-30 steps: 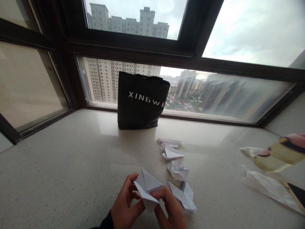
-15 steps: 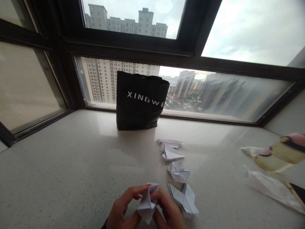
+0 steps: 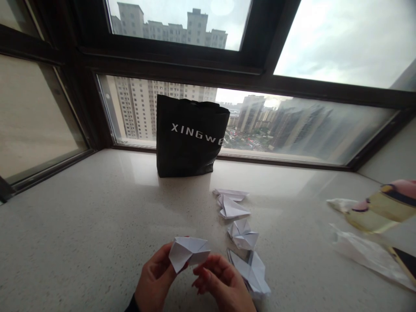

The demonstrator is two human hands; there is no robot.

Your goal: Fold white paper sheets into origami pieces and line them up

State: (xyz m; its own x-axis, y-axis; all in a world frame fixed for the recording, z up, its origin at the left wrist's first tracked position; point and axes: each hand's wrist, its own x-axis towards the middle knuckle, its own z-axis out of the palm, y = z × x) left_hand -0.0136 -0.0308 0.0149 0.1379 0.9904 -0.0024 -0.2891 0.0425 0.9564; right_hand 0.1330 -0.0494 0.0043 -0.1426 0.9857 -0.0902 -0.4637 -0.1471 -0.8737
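A white folded-paper piece [image 3: 190,251] with angular facets is held up low in the middle of the view. My left hand [image 3: 156,275] grips its left side, thumb in front and fingers behind. Just below its right corner is my right hand [image 3: 221,281], fingers loosely curled and thumb apart from them, with nothing visible in it. Whether its index finger touches the paper I cannot tell. Beside my right hand lies a larger folded paper [image 3: 255,273] on a dark flat object, mostly covered. Behind it sits another folded paper [image 3: 243,234].
Farther back are a pointed folded paper [image 3: 232,208] and a long thin one [image 3: 234,194]. A black bag [image 3: 191,147] stands upright by the window on the speckled white sill [image 3: 97,225]. To the right are a yellowish container [image 3: 373,212], crumpled white plastic [image 3: 360,251] and a dark-faced object [image 3: 404,260].
Both hands were around the folded paper. My right hand has come off its front, and my left hand has turned the piece sideways and raised it slightly to the left.
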